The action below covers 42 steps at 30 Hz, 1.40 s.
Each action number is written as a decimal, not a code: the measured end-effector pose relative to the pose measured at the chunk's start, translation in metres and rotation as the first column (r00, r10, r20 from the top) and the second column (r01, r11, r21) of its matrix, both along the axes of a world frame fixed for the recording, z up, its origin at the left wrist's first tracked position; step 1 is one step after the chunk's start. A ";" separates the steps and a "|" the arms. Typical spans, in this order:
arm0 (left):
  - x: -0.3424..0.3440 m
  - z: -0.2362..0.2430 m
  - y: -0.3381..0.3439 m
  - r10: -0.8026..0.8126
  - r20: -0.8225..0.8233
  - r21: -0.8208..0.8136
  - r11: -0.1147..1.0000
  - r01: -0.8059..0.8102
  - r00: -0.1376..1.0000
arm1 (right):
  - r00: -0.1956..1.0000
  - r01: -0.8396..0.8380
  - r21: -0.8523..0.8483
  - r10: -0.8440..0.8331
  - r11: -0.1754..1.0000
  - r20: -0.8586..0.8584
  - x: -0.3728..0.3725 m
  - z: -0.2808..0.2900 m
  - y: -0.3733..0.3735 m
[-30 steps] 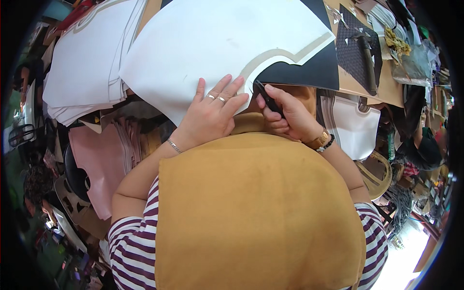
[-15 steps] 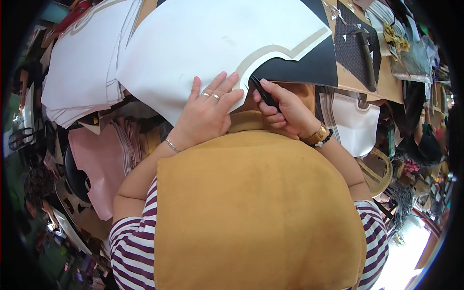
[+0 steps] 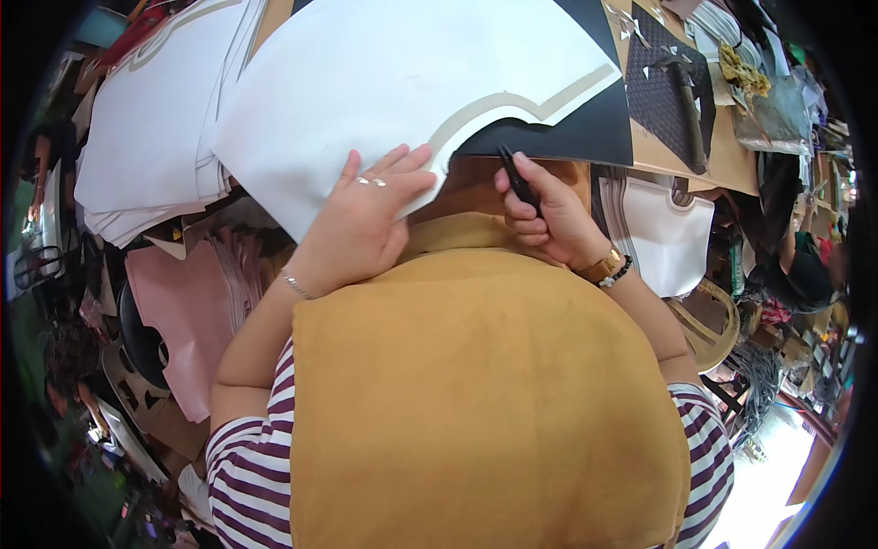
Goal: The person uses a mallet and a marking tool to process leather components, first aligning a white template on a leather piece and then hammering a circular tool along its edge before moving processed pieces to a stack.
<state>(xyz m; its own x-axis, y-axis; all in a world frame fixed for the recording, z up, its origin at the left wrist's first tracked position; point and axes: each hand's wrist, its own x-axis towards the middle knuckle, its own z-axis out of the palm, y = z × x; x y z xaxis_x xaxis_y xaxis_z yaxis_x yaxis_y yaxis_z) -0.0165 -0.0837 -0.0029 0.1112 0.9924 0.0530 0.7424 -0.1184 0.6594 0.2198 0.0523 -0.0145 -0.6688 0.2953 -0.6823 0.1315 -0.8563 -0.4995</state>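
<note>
A large white sheet (image 3: 366, 82), cut like a leather or vinyl panel, has a beige strip along its curved inner edge. My left hand (image 3: 366, 210) lies on its near corner, fingers spread, with rings on two of them. In my right hand (image 3: 553, 210) is a slim black tool with a pointed tip, which looks like snips (image 3: 518, 183). Its tip points away from me, over the near edge of the black board (image 3: 567, 133) and a little apart from the sheet's curved edge. My fingers hide most of its handle.
More white panels (image 3: 155, 137) are stacked at the left, with folded pink panels (image 3: 183, 293) below. A hammer (image 3: 688, 110) lies on a dark textured piece at the right, near small white clippings. White panels (image 3: 668, 229) hang below the table edge. A mustard apron (image 3: 485, 393) covers my front.
My left hand and the white sheet have shifted left and slightly nearer. The tool in my right hand has come away from the sheet's curved edge, toward the right.
</note>
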 end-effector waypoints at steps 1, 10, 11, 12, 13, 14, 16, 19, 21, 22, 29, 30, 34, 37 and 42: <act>-0.006 0.003 -0.003 -0.004 0.017 -0.018 1.000 0.004 1.000 | 0.999 0.052 -0.020 -0.052 0.998 0.010 0.004 0.001 0.001; -0.016 0.011 -0.017 -0.059 0.023 -0.073 0.995 0.060 0.998 | 0.999 0.044 0.013 -0.044 0.999 -0.012 0.005 0.005 0.010; -0.016 0.011 -0.017 -0.059 0.023 -0.075 0.995 0.060 0.998 | 0.999 0.041 0.002 -0.041 0.999 -0.032 0.005 0.002 0.011; -0.016 0.011 -0.017 -0.056 0.025 -0.076 0.995 0.058 0.998 | 0.998 0.037 -0.008 -0.037 0.999 -0.052 0.006 0.001 0.012; -0.016 0.011 -0.018 -0.053 0.027 -0.076 0.996 0.055 0.998 | 0.998 0.042 -0.010 -0.043 0.999 -0.054 0.005 0.000 0.012; -0.015 0.011 -0.018 -0.050 0.029 -0.077 0.996 0.052 0.998 | 0.997 0.048 -0.013 -0.048 0.999 -0.055 0.005 0.000 0.011; -0.014 0.011 -0.017 -0.047 0.029 -0.085 0.995 0.049 0.998 | 0.997 0.051 -0.002 -0.051 0.999 -0.056 0.005 0.000 0.011; -0.014 0.010 -0.017 -0.048 0.023 -0.088 0.995 0.050 0.999 | 0.998 0.049 0.032 -0.048 0.998 -0.035 0.007 -0.001 0.008; -0.014 0.008 -0.017 -0.050 0.021 -0.085 0.995 0.052 0.999 | 0.999 0.053 0.046 -0.053 0.998 0.010 0.009 -0.001 0.005; -0.014 0.007 -0.017 -0.050 0.023 -0.084 0.995 0.052 0.998 | 0.999 0.041 0.033 -0.041 0.999 0.006 0.010 -0.001 0.003; -0.015 0.006 -0.018 -0.042 0.042 -0.078 0.996 0.046 0.998 | 0.999 0.015 0.014 -0.015 1.000 -0.036 0.006 -0.002 0.000; -0.015 0.006 -0.018 -0.046 0.042 -0.078 0.996 0.049 0.998 | 0.999 0.017 0.030 -0.016 0.999 -0.044 0.004 -0.003 0.002; -0.016 0.004 -0.018 -0.050 0.047 -0.072 0.996 0.053 0.998 | 0.998 0.027 0.017 -0.026 0.999 -0.061 -0.001 -0.004 0.004; -0.015 0.004 -0.018 -0.046 0.053 -0.073 0.996 0.050 0.998 | 0.998 0.029 0.023 -0.027 0.999 -0.057 0.001 -0.011 0.004; -0.015 0.004 -0.018 -0.043 0.069 -0.080 0.996 0.048 0.997 | 0.999 -0.003 -0.017 0.002 1.000 -0.050 0.008 -0.009 -0.004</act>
<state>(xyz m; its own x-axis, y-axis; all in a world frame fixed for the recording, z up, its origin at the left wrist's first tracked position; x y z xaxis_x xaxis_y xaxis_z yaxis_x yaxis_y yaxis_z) -0.0317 -0.1018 0.0015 0.1554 0.9877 -0.0193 0.6912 -0.0948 0.7164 0.2278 0.0480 -0.0232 -0.7028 0.2826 -0.6528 0.1087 -0.8643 -0.4911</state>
